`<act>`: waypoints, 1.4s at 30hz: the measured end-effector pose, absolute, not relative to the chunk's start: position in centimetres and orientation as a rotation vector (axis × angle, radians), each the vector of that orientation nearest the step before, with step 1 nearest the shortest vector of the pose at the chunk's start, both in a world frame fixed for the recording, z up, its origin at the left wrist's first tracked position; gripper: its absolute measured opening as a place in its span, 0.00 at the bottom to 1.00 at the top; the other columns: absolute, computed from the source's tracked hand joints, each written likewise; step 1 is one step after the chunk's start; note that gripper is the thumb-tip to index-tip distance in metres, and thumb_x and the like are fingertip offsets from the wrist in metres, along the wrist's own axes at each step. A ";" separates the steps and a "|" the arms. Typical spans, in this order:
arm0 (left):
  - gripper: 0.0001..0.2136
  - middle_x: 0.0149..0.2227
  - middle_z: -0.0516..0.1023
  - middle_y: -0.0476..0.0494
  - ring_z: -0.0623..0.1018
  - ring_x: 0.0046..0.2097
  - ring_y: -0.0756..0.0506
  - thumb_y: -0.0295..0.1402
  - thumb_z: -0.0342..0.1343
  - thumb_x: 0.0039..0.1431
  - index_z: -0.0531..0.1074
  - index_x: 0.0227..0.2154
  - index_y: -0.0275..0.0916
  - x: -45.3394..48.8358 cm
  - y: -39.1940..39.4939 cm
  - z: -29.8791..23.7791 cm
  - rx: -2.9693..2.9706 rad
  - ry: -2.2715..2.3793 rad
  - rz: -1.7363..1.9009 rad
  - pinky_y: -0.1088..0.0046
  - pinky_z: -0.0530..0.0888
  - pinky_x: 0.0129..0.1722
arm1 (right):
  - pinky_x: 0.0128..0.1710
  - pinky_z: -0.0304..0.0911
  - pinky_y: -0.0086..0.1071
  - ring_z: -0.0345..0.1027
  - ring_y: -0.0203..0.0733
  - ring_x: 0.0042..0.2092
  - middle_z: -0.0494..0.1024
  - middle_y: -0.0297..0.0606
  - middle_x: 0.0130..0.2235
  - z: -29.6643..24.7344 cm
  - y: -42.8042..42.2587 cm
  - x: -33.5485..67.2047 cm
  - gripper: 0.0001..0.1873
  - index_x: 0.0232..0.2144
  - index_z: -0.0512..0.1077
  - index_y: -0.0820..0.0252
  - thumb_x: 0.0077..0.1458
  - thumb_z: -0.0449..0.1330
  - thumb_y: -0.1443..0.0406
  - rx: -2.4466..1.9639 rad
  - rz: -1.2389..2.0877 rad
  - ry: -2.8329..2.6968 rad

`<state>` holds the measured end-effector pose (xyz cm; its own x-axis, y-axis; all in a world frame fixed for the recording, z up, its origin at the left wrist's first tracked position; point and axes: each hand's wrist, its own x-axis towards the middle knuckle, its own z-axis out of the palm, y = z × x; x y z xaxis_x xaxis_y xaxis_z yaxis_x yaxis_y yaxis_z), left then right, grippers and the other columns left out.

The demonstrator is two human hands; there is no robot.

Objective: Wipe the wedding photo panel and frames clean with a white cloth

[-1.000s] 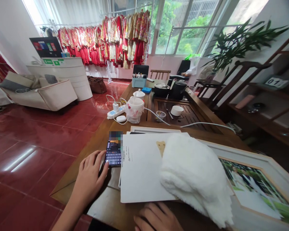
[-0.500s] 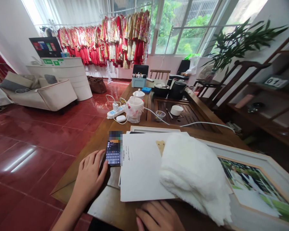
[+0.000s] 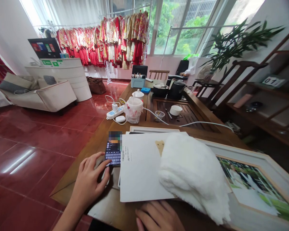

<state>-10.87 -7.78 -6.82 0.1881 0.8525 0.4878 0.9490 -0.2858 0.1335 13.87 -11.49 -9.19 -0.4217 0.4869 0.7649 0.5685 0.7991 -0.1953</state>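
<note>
My left hand (image 3: 90,183) lies on the wooden table (image 3: 103,131) with fingers spread, one fingertip touching the lower edge of a phone (image 3: 113,150) whose screen shows a keyboard. To its right lies a white sheet of paper (image 3: 141,170), and a fluffy white towel (image 3: 192,175) rests on the sheet's right part. My right hand (image 3: 159,218) lies flat on the table at the front edge, just below the paper, fingers loosely apart and holding nothing.
A large framed photo (image 3: 255,183) lies at the right under the towel. Farther back stand a white teapot (image 3: 134,109), a power strip (image 3: 115,112) with cables, a white bowl (image 3: 175,110) and black kettles (image 3: 175,89). A sofa (image 3: 40,94) and a red-garment rack (image 3: 103,41) are beyond.
My left hand's fingers have spread slightly and a fingertip has shifted on the phone's lower edge. My right hand has crept a little further into view.
</note>
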 end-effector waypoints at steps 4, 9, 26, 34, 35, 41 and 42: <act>0.13 0.53 0.73 0.41 0.72 0.53 0.37 0.32 0.49 0.62 0.77 0.44 0.46 -10.7 -7.8 -6.8 -2.313 -1.692 -0.676 0.55 0.64 0.53 | 0.26 0.57 0.32 0.67 0.35 0.24 0.75 0.31 0.23 -9.3 -11.6 13.9 0.13 0.27 0.73 0.59 0.54 0.52 0.75 -0.790 -0.121 -2.084; 0.13 0.50 0.75 0.41 0.74 0.51 0.38 0.32 0.47 0.63 0.77 0.42 0.45 -10.9 -7.8 -6.8 -2.199 -1.781 -0.714 0.54 0.64 0.51 | 0.25 0.57 0.31 0.66 0.35 0.24 0.74 0.31 0.23 -9.2 -11.6 13.9 0.12 0.27 0.73 0.58 0.53 0.52 0.75 -0.794 -0.115 -2.091; 0.17 0.58 0.68 0.40 0.68 0.57 0.35 0.35 0.50 0.62 0.72 0.53 0.48 -10.6 -7.5 -7.2 -2.266 -1.826 -0.621 0.53 0.64 0.55 | 0.26 0.58 0.32 0.68 0.35 0.24 0.74 0.31 0.23 -9.2 -11.7 14.1 0.12 0.28 0.73 0.58 0.52 0.52 0.75 -0.804 -0.121 -2.096; 0.18 0.59 0.67 0.40 0.67 0.58 0.35 0.36 0.50 0.63 0.70 0.56 0.49 -10.5 -7.4 -7.3 -2.302 -1.825 -0.550 0.50 0.61 0.58 | 0.26 0.58 0.32 0.67 0.35 0.24 0.74 0.31 0.22 -9.2 -11.6 13.9 0.13 0.28 0.73 0.58 0.54 0.52 0.75 -0.794 -0.129 -2.074; 0.19 0.59 0.67 0.41 0.66 0.59 0.36 0.36 0.49 0.63 0.69 0.56 0.50 -10.5 -7.4 -7.3 -2.312 -1.823 -0.539 0.50 0.61 0.58 | 0.26 0.58 0.32 0.67 0.35 0.24 0.74 0.31 0.22 -9.2 -11.5 13.9 0.13 0.28 0.73 0.58 0.54 0.52 0.75 -0.794 -0.128 -2.074; 0.18 0.58 0.68 0.39 0.67 0.58 0.36 0.36 0.48 0.65 0.69 0.56 0.48 -10.7 -7.3 -7.5 -2.289 -1.850 -0.574 0.52 0.61 0.58 | 0.25 0.58 0.32 0.68 0.35 0.24 0.75 0.31 0.23 -9.2 -11.5 13.9 0.13 0.27 0.73 0.59 0.53 0.52 0.76 -0.792 -0.110 -2.081; 0.17 0.57 0.68 0.39 0.67 0.58 0.37 0.36 0.47 0.65 0.69 0.55 0.46 -10.7 -7.3 -7.5 -2.273 -1.869 -0.581 0.52 0.61 0.58 | 0.25 0.57 0.32 0.67 0.35 0.24 0.75 0.31 0.23 -9.2 -11.5 14.0 0.12 0.27 0.73 0.59 0.53 0.52 0.76 -0.791 -0.113 -2.079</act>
